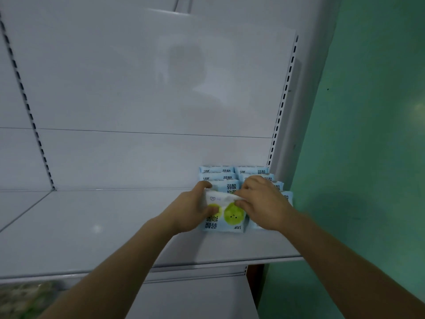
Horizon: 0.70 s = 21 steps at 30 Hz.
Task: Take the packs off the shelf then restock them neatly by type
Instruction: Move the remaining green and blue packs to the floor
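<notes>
Pack (224,215) w/ green faces, "弱酸" upside down | L hand (193,209) + R hand (262,201) fingers pinching it | shelf (92,226)

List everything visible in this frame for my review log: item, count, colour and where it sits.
front pack: one, pale blue with green round faces, at the front of the left row, held by both hands
packs behind: several, exact count unclear, pale blue, in two rows at the shelf's right end
shelf: one, white, bare to the left of the packs
back panel: white, behind the shelf
wall: green, right of the unit
left hand: grips the front pack's left edge
right hand: pinches its top right
</notes>
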Motion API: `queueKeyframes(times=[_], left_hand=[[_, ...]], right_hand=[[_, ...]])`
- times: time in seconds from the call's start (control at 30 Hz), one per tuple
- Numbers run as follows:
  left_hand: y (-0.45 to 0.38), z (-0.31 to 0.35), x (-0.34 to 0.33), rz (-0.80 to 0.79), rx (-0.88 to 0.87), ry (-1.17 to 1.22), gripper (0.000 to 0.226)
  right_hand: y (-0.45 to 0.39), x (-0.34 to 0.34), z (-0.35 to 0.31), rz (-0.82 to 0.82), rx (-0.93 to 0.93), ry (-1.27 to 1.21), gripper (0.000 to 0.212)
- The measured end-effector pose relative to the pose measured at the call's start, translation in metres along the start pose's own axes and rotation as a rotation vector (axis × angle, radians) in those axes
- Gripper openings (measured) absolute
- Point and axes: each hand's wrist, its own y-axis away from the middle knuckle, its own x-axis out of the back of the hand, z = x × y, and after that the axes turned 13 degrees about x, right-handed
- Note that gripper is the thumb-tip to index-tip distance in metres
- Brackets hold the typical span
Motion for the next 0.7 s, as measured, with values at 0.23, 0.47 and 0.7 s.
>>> queueKeyframes(times=[0.23,0.47,0.7], left_hand=[[-0.008,0.031,0.022,0.101,-0.062,-0.102,0.077],[0.007,0.018,0.022,0.002,0.081,0.322,0.074],[0.002,0.021,0.018,0.057,-0.011,-0.058,0.042]], right_hand=[[-0.021,0.029,-0.012,-0.034,0.001,-0.230,0.081],[-0.023,0.028,-0.001,0.149,-0.103,-0.606,0.057],[-0.020,0.031,0.011,0.107,-0.059,-0.430,0.062]])
